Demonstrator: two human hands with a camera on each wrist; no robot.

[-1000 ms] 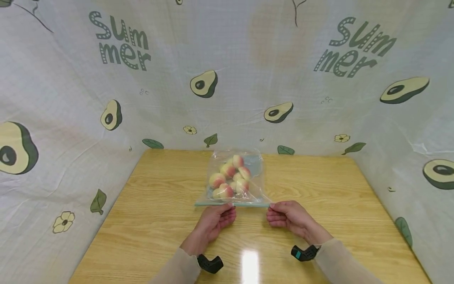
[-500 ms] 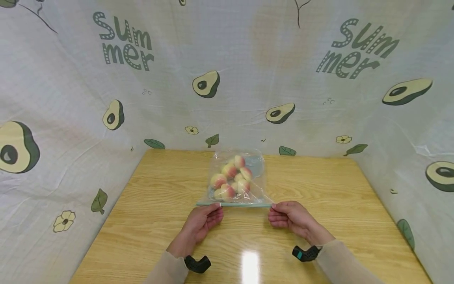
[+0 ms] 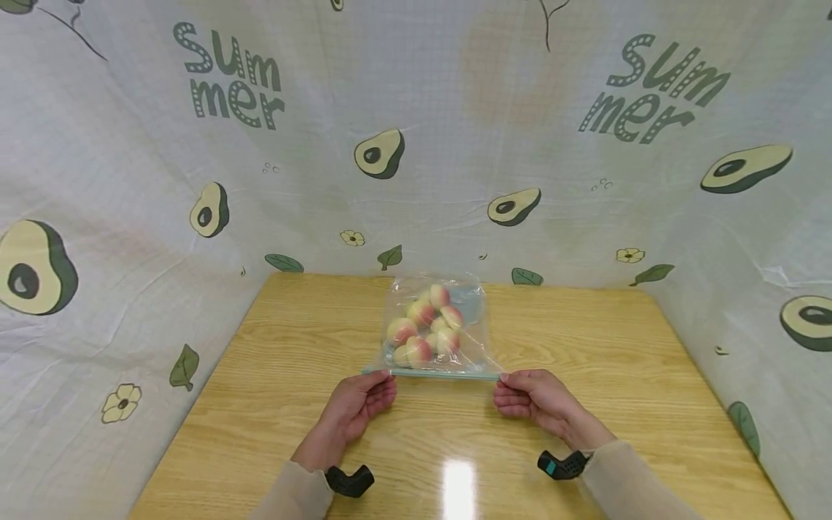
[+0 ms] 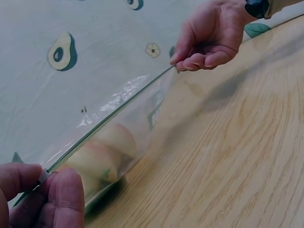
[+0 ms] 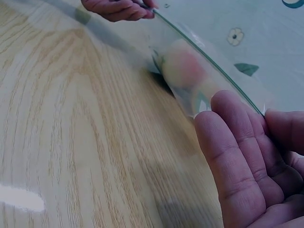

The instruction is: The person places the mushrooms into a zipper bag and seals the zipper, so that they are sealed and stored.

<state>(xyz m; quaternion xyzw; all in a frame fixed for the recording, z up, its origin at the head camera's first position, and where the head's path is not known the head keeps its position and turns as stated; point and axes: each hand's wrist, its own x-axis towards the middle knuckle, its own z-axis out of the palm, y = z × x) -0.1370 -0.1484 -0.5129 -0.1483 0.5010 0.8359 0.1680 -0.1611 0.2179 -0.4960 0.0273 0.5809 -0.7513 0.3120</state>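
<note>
A clear zip bag [image 3: 473, 347] with a green zip strip [image 3: 448, 375] lies with its mouth toward me, several yellow-and-red peaches [image 3: 419, 352] inside. My left hand [image 3: 356, 404] pinches a small white slider [image 4: 43, 176] on the strip, near the bag's left corner. At the right corner, the thumb and forefinger of my right hand [image 3: 539, 399] pinch the strip's end. Between the two hands the strip runs straight and taut. Both wrist views show the strip held above the table, with peaches [image 4: 102, 156] behind the film.
The bag lies on a wooden table [image 3: 292, 347]. White cloth [image 3: 442, 87] printed with avocados and leaves stands around the back and both sides. Black bands [image 3: 349, 481] sit on both wrists. Light glares off the table's front.
My left hand has slid leftward along the zip strip from near its middle to close to the left corner, pinching throughout. The right hand keeps its grip at the right corner.
</note>
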